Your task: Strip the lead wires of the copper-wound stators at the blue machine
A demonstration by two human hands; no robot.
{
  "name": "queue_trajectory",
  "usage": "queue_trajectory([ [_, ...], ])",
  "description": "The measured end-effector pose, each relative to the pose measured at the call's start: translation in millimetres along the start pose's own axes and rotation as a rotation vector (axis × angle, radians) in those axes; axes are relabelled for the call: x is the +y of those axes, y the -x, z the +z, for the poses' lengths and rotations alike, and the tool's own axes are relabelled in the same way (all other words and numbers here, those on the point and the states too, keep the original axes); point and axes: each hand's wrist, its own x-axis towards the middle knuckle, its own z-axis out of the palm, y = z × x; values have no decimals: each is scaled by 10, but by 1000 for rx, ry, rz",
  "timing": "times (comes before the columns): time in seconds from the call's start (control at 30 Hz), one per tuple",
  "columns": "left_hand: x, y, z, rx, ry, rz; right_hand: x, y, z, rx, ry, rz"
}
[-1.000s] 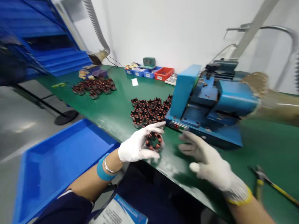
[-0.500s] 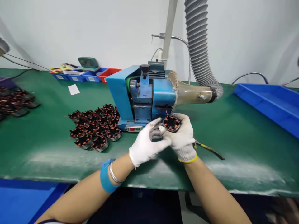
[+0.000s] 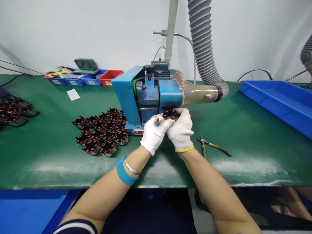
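Note:
A round motor stator (image 3: 170, 115) with a black core and copper windings is held up against the front of a blue belt-driven machine (image 3: 148, 94), under its blue hood. Wrapped around the stator's right side is my right hand (image 3: 181, 128), in a white knit glove with a yellow cuff. My left hand (image 3: 156, 131), also gloved in white, closes on the stator's left side, thumb in front. Its fingertips are partly hidden, so any wire between them cannot be made out. More stators (image 3: 102, 131) stand packed together left of the machine.
Yellow-handled pliers (image 3: 214, 146) lie open to the right. A grey ribbed hose (image 3: 202, 42) joins the machine's duct. Blue trays (image 3: 275, 97) stand right; a red bin (image 3: 109, 78) and blue bins sit behind. More stators (image 3: 16, 112) lie far left, near a paper slip (image 3: 73, 94).
Both hands have carried the stator up and slightly left to the machine's front. My left fingers, spread before, have closed in on it. The pliers are now fully uncovered.

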Motion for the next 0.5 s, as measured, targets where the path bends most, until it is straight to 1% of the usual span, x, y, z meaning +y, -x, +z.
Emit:
queue_trajectory([
  [0.13,29,-19,21,0,-34,30,-31,-17,34,35,-8,15],
  [0.3,41,-7,15,13,-45,-5,-49,-1,16,45,-8,25],
  [0.5,42,-1,1,-33,-46,-54,-46,-3,-10,48,27,61],
])
